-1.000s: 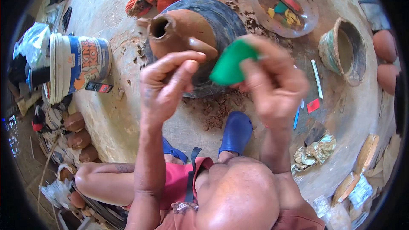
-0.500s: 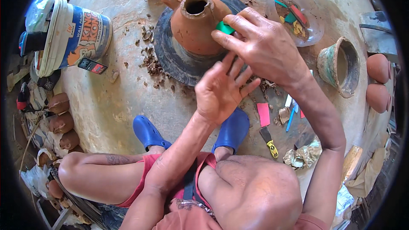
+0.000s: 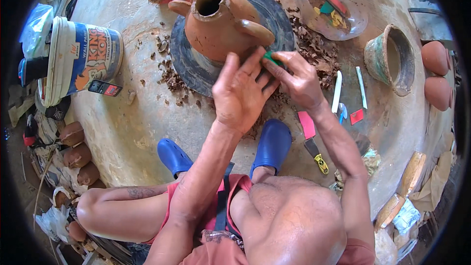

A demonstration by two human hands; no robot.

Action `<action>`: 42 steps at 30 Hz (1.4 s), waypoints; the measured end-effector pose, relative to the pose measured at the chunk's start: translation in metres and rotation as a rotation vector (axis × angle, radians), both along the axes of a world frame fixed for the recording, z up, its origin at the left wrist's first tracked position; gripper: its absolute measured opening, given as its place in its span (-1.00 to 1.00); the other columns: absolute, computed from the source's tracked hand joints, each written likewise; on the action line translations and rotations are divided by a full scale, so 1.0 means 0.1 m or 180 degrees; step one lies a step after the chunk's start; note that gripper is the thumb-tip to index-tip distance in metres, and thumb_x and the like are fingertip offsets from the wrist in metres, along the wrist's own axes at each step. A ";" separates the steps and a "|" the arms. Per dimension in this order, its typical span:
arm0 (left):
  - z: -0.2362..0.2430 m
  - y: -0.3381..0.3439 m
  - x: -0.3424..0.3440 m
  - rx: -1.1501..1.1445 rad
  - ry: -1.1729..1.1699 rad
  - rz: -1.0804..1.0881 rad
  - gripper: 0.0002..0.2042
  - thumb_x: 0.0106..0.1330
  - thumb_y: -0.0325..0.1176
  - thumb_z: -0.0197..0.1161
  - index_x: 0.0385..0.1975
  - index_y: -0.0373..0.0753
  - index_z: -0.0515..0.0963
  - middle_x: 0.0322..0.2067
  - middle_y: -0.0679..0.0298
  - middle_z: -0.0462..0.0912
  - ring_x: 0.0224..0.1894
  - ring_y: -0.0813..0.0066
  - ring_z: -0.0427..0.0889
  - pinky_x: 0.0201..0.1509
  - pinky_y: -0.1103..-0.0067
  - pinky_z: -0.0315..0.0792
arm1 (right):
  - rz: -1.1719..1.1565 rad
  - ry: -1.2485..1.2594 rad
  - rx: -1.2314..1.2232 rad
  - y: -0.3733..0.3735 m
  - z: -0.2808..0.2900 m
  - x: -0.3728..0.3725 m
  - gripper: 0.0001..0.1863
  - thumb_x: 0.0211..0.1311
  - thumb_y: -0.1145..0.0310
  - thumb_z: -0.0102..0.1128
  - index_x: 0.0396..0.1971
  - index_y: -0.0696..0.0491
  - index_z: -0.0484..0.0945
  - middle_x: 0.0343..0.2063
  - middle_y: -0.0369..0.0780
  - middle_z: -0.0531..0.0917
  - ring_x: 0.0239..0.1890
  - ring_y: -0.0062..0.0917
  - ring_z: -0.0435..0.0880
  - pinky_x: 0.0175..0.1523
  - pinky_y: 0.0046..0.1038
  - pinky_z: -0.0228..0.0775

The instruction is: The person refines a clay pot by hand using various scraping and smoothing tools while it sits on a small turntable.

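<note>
A brown clay pot (image 3: 216, 29) with a rough open mouth and a handle on each side stands on a round dark turntable (image 3: 185, 68). My left hand (image 3: 240, 93) is open, palm up and fingers spread, close by the pot's lower side. Whether its fingertips touch the clay is hard to tell. Pinched between the fingers of my right hand (image 3: 300, 79) is a small green scraper (image 3: 273, 58), beside the left fingertips and below the pot's right handle. The right hand partly covers it.
Clay shavings (image 3: 314, 51) surround the turntable. A clear bowl (image 3: 360, 24) of coloured pieces and a round pot (image 3: 375, 64) stand right. Nearby lie white tools (image 3: 337, 91), a pink piece (image 3: 306, 125) and a yellow-handled scraper (image 3: 320, 162). A paint bucket (image 3: 61, 59) stands left.
My right hand has come down and nearer with the green scraper, from the pot's side to beside my left fingers. The pot's right handle now shows. My left hand has risen slightly.
</note>
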State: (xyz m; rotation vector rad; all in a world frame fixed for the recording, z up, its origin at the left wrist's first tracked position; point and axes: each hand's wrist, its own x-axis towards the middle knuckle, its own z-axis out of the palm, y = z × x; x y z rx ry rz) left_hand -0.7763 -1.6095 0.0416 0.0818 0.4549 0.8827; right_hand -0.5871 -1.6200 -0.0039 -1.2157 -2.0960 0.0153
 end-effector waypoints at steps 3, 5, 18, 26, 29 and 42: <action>-0.17 -0.09 -0.05 0.1125 0.2120 -0.0552 -0.30 0.62 -0.08 0.21 0.59 -0.38 0.20 0.52 0.04 0.38 0.51 0.21 0.40 0.56 0.21 0.28 | -0.0464 0.0784 -0.0199 -0.24 -0.01 -0.19 -0.58 0.13 0.58 0.38 0.04 0.05 0.78 -0.13 -0.14 0.75 -0.10 -0.24 0.79 -0.05 -0.29 0.73; -0.17 -0.15 -0.09 0.1531 0.2801 -0.0553 -0.38 0.56 -0.24 0.29 0.51 -0.39 0.33 0.37 0.01 0.54 0.35 0.27 0.57 0.38 0.35 0.46 | -0.1041 0.1851 -0.0486 -0.38 -0.01 -0.42 -0.71 0.28 0.61 0.37 -0.01 0.12 0.77 -0.23 -0.15 0.80 -0.21 -0.36 0.83 -0.06 -0.33 0.69; 0.90 0.83 -0.01 0.4529 0.5124 -0.0708 -0.60 0.48 -0.44 0.40 0.30 -0.18 0.67 0.09 0.25 0.78 -0.42 0.81 0.57 -0.43 0.69 0.53 | -0.1216 0.4812 -0.2299 0.30 0.19 -0.54 -0.75 0.55 0.47 0.10 0.09 0.24 0.57 -0.51 -0.17 0.75 -0.60 -0.59 0.74 -0.57 -0.50 0.55; 0.80 0.91 0.11 0.4602 0.5369 -0.1132 -0.72 0.43 -0.39 0.39 0.09 -0.27 0.76 -0.01 0.07 0.84 0.02 0.25 0.84 0.16 0.42 0.63 | -0.1022 0.5333 -0.1918 0.32 0.39 -0.69 -0.81 0.53 0.58 0.05 0.04 0.29 0.51 -0.41 -0.12 0.76 -0.55 -0.58 0.78 -0.47 -0.52 0.65; 0.80 0.92 0.13 0.4578 0.5421 -0.1130 -0.73 0.42 -0.37 0.39 0.06 -0.29 0.77 -0.04 0.06 0.84 0.00 0.26 0.84 0.15 0.42 0.63 | -0.1123 0.5726 -0.1657 0.28 0.46 -0.79 -0.76 0.51 0.60 0.01 0.09 0.28 0.49 -0.35 -0.10 0.78 -0.43 -0.52 0.83 -0.38 -0.51 0.74; 1.00 0.79 0.06 0.3915 0.4212 -0.1443 -0.78 0.52 -0.42 0.36 0.08 -0.23 0.78 -0.10 0.27 0.85 -0.33 0.73 0.68 -0.46 0.73 0.54 | -0.0087 0.4660 -0.0690 -0.13 0.56 -0.48 -0.66 0.49 0.66 0.19 0.20 0.18 0.54 -0.18 -0.14 0.80 -0.25 -0.60 0.82 -0.18 -0.48 0.82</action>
